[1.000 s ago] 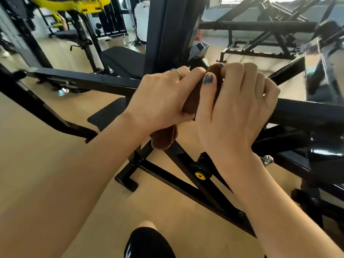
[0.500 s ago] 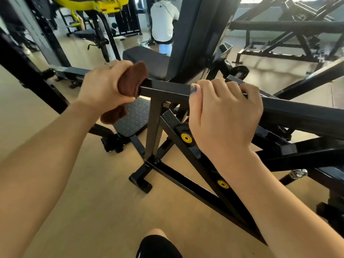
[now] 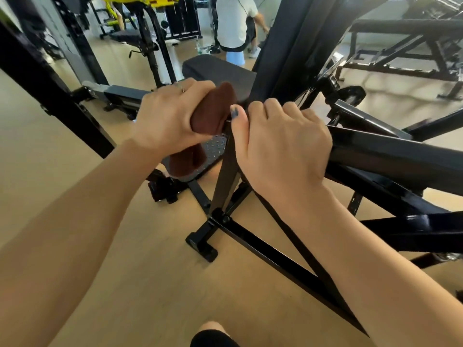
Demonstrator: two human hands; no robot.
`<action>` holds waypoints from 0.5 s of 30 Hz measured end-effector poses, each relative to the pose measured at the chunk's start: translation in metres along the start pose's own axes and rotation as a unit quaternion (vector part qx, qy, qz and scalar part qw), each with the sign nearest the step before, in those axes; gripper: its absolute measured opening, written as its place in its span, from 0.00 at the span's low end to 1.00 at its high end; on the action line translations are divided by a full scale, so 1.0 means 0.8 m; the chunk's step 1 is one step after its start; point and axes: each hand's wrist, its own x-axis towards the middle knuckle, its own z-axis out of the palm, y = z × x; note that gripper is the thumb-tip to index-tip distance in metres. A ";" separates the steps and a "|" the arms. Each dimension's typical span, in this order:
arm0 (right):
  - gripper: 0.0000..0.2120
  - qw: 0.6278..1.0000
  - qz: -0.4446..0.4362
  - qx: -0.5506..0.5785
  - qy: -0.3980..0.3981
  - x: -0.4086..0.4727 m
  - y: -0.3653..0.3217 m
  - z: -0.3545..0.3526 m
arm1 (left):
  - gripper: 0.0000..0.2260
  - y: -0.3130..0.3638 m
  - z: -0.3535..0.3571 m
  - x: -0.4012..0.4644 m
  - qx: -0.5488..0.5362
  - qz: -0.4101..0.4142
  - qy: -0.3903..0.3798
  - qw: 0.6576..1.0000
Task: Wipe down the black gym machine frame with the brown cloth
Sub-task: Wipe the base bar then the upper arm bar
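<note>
The black gym machine frame [image 3: 390,156] has a horizontal bar running from the middle left to the right edge. My left hand [image 3: 167,118] grips the brown cloth [image 3: 213,111], which is wrapped over that bar, with its loose end hanging below. My right hand [image 3: 280,149] curls round the same bar just to the right of the cloth, thumb touching the cloth's edge. The bar between the two hands is hidden by them.
Slanted black struts and a foot [image 3: 203,246] of the frame stand on the tan floor below my hands. A black padded seat [image 3: 220,71] and a tall black upright [image 3: 288,46] lie behind the bar. A person in a white shirt [image 3: 233,21] stands farther back, near yellow equipment [image 3: 140,0].
My left hand slid the cloth left along the bar, away from my right hand, then back right until it meets the right thumb again. My right hand kept its grip on the bar.
</note>
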 end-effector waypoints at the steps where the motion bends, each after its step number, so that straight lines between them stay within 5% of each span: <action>1: 0.28 1.000 -0.002 -0.008 0.013 0.001 0.000 0.002 | 0.26 -0.012 -0.002 -0.002 -0.008 -0.017 -0.001 1.000; 11: 0.25 0.997 -0.005 -0.022 0.078 0.001 0.000 0.013 | 0.27 -0.041 -0.001 -0.012 0.014 -0.086 -0.001 0.996; 15: 0.25 0.995 -0.001 -0.012 0.102 -0.002 0.001 0.016 | 0.26 -0.047 -0.007 -0.016 0.024 -0.053 -0.002 0.998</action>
